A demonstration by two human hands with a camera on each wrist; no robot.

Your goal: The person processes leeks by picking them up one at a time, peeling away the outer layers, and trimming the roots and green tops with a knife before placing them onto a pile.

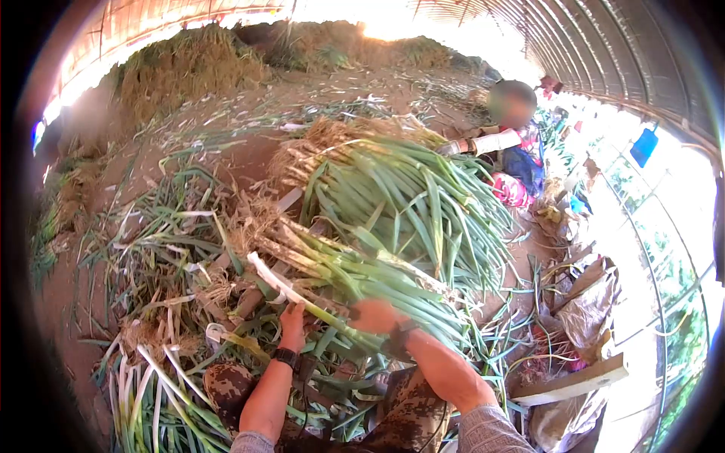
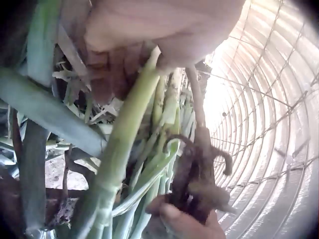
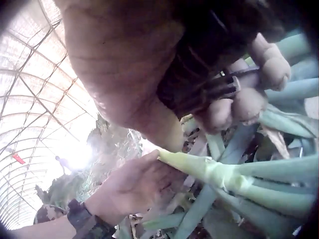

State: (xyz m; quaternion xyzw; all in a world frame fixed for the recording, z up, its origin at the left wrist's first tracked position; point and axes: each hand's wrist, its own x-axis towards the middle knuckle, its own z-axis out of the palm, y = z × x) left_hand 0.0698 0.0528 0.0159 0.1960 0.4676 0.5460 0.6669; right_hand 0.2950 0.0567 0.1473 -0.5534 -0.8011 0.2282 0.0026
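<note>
A peeled leek with a white shank (image 1: pixel 273 278) lies slantwise in front of the body. My left hand (image 1: pixel 293 326) grips it below the white end; the left wrist view shows that hand (image 2: pixel 164 25) over the green stalk (image 2: pixel 119 144). Just to the right, my right hand (image 1: pixel 374 315) is blurred. Its fingers curl round a dark tool with hooked prongs (image 2: pixel 199 172), and its thumb is close against the leek (image 3: pixel 199 167) in the right wrist view, where my left hand (image 3: pixel 132 186) appears behind. Whether the tool touches the leek I cannot tell.
A big pile of leeks (image 1: pixel 408 200) with rooty ends lies ahead. White-stemmed leeks (image 1: pixel 151 392) lie at lower left, loose leaves (image 1: pixel 162 226) at left. A person (image 1: pixel 521 151) sits at upper right; a wooden board (image 1: pixel 574 380) stands at right.
</note>
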